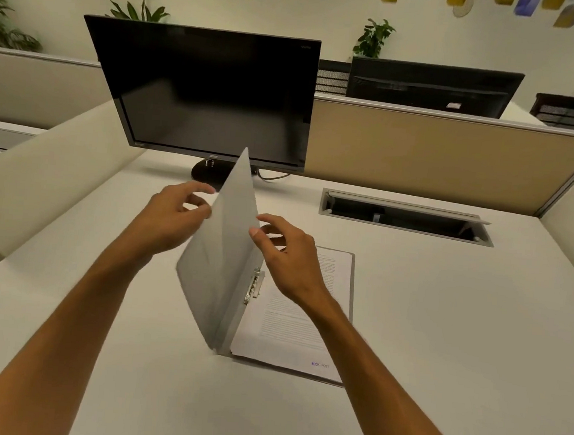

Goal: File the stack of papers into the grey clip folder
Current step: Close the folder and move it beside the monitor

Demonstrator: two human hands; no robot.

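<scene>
The grey clip folder (pixel 219 256) lies on the white desk, its front cover standing nearly upright above the spine. A stack of printed papers (pixel 290 334) rests inside on the folder's back half, under a metal clip (pixel 254 285) near the spine. My left hand (pixel 172 217) is at the cover's left side, thumb and fingers touching its edge. My right hand (pixel 286 251) is at the cover's right edge, fingertips pinching it, hovering over the papers.
A black monitor (pixel 206 94) stands right behind the folder, its base (pixel 210 173) close to the cover's top corner. An open cable hatch (pixel 405 218) is sunk into the desk (pixel 441 332) at the back right. Beige partitions border the desk.
</scene>
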